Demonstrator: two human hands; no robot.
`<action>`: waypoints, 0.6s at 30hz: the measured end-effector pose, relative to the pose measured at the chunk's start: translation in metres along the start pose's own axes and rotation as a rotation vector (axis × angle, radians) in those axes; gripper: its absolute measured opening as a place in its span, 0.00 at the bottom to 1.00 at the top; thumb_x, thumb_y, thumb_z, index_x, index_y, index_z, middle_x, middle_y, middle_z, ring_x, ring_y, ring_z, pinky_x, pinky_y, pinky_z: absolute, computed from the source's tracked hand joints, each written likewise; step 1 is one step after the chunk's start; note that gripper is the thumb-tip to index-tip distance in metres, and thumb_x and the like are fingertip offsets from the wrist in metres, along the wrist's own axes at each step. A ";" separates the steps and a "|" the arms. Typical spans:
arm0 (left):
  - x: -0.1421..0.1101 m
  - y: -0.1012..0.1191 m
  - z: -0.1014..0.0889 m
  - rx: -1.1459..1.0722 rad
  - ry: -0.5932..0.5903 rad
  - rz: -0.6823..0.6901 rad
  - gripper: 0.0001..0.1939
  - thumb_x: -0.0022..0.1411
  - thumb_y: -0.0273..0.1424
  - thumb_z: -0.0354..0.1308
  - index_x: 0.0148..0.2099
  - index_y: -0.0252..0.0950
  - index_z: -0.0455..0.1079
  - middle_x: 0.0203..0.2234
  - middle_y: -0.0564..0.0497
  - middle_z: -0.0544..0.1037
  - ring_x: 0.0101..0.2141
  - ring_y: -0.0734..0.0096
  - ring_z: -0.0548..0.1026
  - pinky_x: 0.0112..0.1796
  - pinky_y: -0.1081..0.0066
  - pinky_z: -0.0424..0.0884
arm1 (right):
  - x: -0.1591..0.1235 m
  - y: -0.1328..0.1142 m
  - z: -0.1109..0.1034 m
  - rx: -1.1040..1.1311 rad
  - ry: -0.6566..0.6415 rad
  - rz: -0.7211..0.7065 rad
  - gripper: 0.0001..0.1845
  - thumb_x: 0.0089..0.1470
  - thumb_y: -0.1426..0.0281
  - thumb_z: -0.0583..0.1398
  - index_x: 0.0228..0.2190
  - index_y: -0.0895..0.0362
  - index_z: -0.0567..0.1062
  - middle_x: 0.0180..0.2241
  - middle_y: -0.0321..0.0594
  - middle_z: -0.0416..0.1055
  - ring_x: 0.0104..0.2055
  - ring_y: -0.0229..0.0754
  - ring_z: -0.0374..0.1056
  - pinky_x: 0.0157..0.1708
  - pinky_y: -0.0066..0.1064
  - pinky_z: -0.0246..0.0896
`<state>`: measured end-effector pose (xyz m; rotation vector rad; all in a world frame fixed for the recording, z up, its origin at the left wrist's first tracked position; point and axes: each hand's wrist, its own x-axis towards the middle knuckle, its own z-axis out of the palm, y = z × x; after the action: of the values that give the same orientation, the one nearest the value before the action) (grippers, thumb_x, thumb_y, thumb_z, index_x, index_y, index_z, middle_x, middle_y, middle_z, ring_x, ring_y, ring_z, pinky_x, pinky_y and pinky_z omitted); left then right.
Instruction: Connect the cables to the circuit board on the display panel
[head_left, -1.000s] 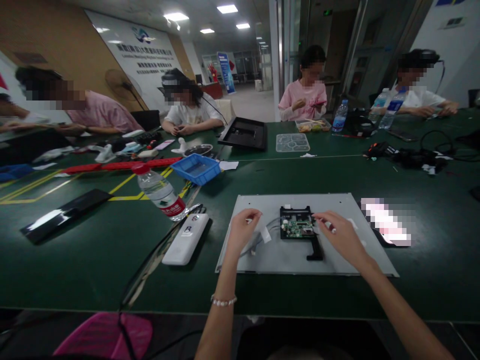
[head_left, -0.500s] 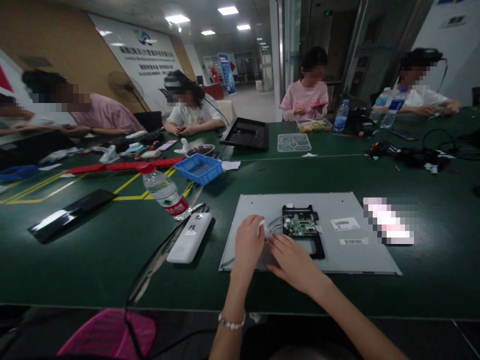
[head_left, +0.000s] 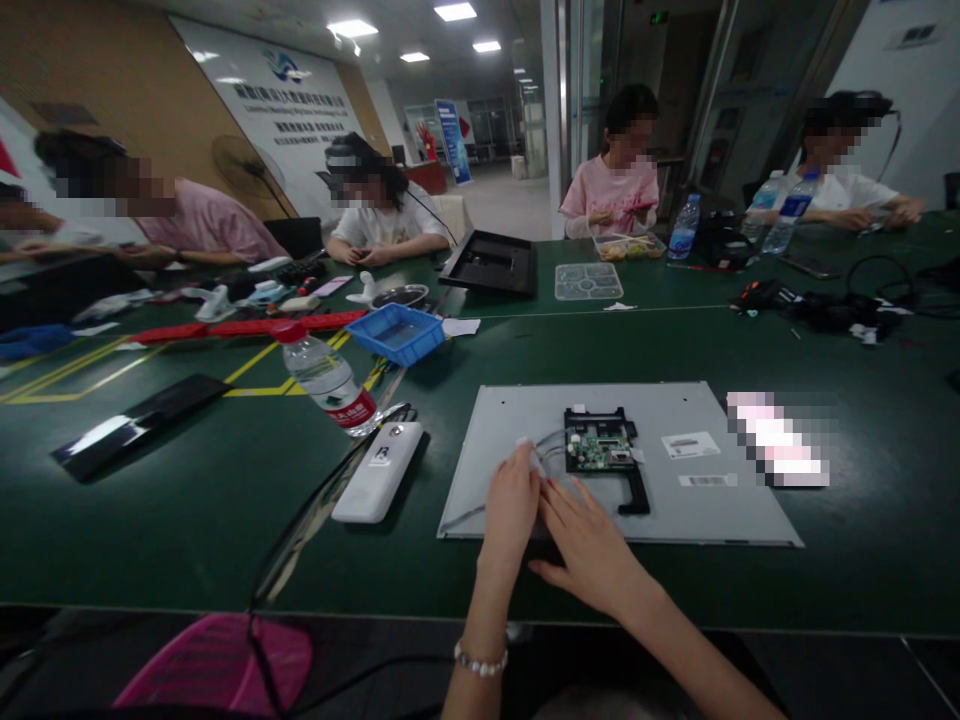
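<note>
A flat grey metal panel [head_left: 705, 430] lies in front of me on the table. On it sits a green circuit board [head_left: 600, 452] in a black plastic bracket [head_left: 639, 492], with thin grey wires [head_left: 553, 440] running leftward from it. My left hand [head_left: 512, 505] rests over these wires, fingers stretched forward and close together. By its fingertips shows a small edge of white tape-like material [head_left: 535, 460], mostly covered. My right hand [head_left: 589, 530] lies beside it, fingers extended and thumb apart, fingertips touching the same spot. What is under both hands is hidden.
Left of the panel are a white power bank [head_left: 379, 472], a red-capped water bottle [head_left: 330, 385] and black cables [head_left: 300, 525]. A blue tray [head_left: 397, 335] stands farther back. A blurred-out phone-like object [head_left: 776, 440] is on the right. Several people sit across the table.
My left hand has come down and slightly right, lower over the wires, and the white piece shows less. My right hand has shifted slightly, with its fingers flatter on the panel.
</note>
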<state>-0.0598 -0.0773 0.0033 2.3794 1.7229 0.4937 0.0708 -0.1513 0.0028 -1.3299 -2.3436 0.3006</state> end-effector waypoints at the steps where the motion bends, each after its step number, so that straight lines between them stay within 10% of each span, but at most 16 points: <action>1: -0.001 0.000 0.000 0.007 0.006 0.011 0.20 0.63 0.21 0.45 0.57 0.30 0.58 0.50 0.40 0.71 0.47 0.62 0.72 0.51 0.62 0.64 | -0.002 -0.001 0.001 0.000 0.005 0.004 0.42 0.51 0.58 0.59 0.61 0.64 0.52 0.63 0.54 0.49 0.64 0.52 0.46 0.63 0.50 0.39; 9: -0.004 -0.001 0.006 0.006 0.073 0.078 0.24 0.61 0.28 0.51 0.59 0.33 0.53 0.53 0.38 0.68 0.52 0.57 0.68 0.52 0.56 0.61 | -0.022 0.009 -0.023 0.077 0.057 0.020 0.25 0.57 0.66 0.55 0.56 0.57 0.64 0.56 0.45 0.64 0.59 0.49 0.57 0.60 0.49 0.48; 18: -0.006 0.011 -0.010 0.056 0.204 0.110 0.18 0.61 0.30 0.54 0.54 0.35 0.61 0.54 0.39 0.64 0.57 0.53 0.60 0.54 0.52 0.57 | -0.041 0.126 -0.073 0.251 0.206 0.413 0.16 0.55 0.68 0.55 0.45 0.55 0.73 0.46 0.43 0.71 0.46 0.45 0.67 0.46 0.41 0.64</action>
<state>-0.0549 -0.0869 0.0149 2.5521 1.7107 0.7373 0.2192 -0.1224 0.0085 -1.6209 -1.7859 0.5344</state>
